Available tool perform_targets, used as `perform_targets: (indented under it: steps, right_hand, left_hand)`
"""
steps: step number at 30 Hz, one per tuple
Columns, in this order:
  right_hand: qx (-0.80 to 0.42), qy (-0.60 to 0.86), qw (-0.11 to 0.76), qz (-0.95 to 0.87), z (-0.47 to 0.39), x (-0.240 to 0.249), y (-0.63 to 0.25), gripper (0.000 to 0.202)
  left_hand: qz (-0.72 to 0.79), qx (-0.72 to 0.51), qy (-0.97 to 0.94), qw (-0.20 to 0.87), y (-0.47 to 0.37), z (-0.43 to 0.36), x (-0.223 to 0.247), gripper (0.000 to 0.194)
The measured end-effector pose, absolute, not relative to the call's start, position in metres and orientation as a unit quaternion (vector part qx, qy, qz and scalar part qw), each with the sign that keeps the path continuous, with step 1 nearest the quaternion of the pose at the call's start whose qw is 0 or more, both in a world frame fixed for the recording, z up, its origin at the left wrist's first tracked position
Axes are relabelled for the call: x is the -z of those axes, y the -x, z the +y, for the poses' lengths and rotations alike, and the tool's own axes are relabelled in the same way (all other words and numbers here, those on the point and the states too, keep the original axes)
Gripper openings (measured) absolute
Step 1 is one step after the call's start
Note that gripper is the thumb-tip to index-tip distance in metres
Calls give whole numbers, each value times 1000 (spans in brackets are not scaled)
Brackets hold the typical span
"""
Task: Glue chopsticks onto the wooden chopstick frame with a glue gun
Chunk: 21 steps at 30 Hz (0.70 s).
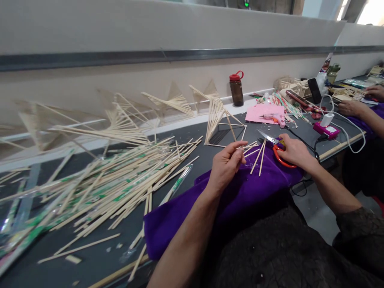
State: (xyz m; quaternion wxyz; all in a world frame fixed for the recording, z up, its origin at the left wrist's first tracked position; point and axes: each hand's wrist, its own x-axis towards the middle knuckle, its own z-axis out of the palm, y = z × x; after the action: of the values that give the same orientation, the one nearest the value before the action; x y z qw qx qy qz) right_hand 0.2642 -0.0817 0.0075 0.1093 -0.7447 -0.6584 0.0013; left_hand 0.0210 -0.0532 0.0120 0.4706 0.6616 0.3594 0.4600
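Taking 12 o'clock as straight ahead of the person, a purple cloth [180, 216] drapes the near edge of the dark grey counter [100, 260]. At 11 o'clock the left hand [225, 166] has thumb and fingertips pinched on a small clear piece, too fine to identify. Toward 12, the right hand [295, 151] is clamped on orange-handled metal scissors [268, 138], beside short, thin wooden sticks [262, 162] on the cloth. A tug on that cloth could scatter them. The blades point toward 11, where a pale, angular stick frame [213, 116] stands; a careless swing could knock it. The pink glue gun [280, 120], on a pink sheet [255, 114] near 12, might shift if its cord snagged.

At 10 o'clock, clear, green-printed plastic sleeves [181, 178] lie among loose sticks, some apparently holding sticks. Farther off, the translucent brown bottle with a red lid [237, 94] stands closed; its contents cannot be told.
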Motion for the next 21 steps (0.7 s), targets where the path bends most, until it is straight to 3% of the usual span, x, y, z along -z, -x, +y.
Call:
perform_targets:
  steps: [8, 21]
  right_hand:
    - [18, 743, 21, -669, -70, -14, -258, 42]
    - [31, 733, -25, -679, -58, -20, -258, 37]
  left_hand:
    - [374, -437, -689, 440, -22, -57, -14, 39]
    - [392, -415, -705, 421, -23, -60, -17, 39]
